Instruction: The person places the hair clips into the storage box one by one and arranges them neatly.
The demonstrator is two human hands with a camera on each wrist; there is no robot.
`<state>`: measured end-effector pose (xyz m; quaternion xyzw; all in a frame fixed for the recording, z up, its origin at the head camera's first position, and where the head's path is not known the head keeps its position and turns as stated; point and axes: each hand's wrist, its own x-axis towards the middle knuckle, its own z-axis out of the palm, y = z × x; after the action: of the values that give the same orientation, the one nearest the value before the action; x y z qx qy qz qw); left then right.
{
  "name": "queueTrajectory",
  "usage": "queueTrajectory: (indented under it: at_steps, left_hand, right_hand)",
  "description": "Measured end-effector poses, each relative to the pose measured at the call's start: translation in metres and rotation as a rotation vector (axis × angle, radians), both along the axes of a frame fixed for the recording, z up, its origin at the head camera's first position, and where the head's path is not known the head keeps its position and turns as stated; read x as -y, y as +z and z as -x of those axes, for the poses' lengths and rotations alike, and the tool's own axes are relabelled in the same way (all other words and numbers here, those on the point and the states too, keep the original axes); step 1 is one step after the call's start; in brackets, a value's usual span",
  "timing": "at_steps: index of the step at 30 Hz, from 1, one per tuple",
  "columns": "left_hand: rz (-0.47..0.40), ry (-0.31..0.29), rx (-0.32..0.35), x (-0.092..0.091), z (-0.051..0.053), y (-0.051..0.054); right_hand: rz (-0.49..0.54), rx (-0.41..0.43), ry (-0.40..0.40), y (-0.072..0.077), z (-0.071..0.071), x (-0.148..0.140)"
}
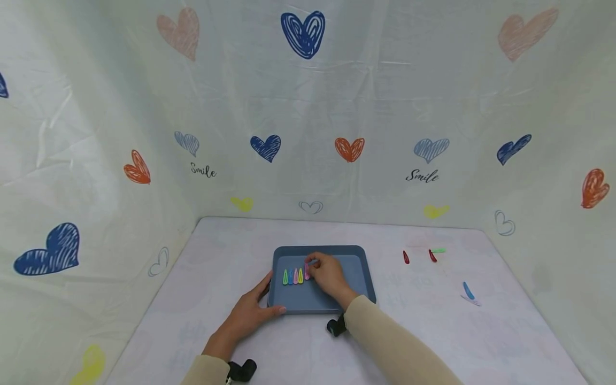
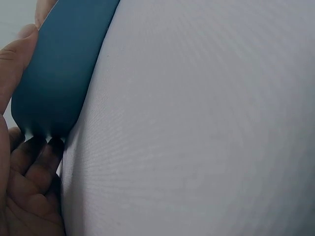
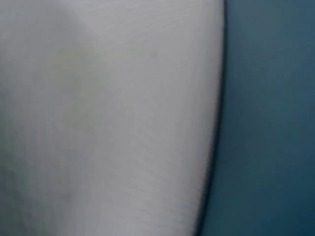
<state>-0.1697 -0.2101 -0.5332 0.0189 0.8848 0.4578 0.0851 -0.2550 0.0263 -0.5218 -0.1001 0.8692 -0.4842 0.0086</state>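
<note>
Blue tray (image 3: 266, 118) against pale, blurred tabletop (image 3: 142, 118).

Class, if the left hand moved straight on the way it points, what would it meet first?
The tray, most likely; the left hand appears to be touching its outer wall at one corner.

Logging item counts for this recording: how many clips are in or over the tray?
5 at the tray. Left to right: green clip, blue clip, pink clip, yellow clip, then a second pink clip pinched by the right hand. That hand may hide others.
</note>
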Motion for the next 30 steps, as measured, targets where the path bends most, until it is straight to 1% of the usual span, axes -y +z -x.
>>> queueTrajectory:
  at_steps: [2,6,13,20,24,30]
  left_hand:
    - [-0.008,-0.003,-0.003,0.0003,-0.0002,-0.0014]
    - [-0.003,-0.004,-0.004,0.0007,-0.0011,-0.0040]
    - [-0.012,-0.002,-0.007,0.0011,-0.0020,-0.0002]
    - [0.001,0.001,0.015,0.0002,-0.0021,-0.0001]
    - [-0.004,-0.006,0.010,0.0004,-0.0016,0.0000]
    - [-0.009,-0.006,0.001,0.0005,-0.0001,-0.0004]
  right_hand:
    - [-0.039,-0.033,-0.004,-0.0017,-0.0021,0.0012]
    - [-0.082,-0.058,0.001,-0.0026,-0.0061,0.0043]
    - [-0.167,-0.103,-0.011,-0.0029,-0.0060,0.0087]
    - [-0.205,-0.113,0.026,-0.0048,-0.0064,0.0080]
    - [-0.235,-0.115,0.020,-0.0064,-0.0059,0.0076]
    - [-0.245,-0.125,0.020,-0.0061,-0.0048,0.0071]
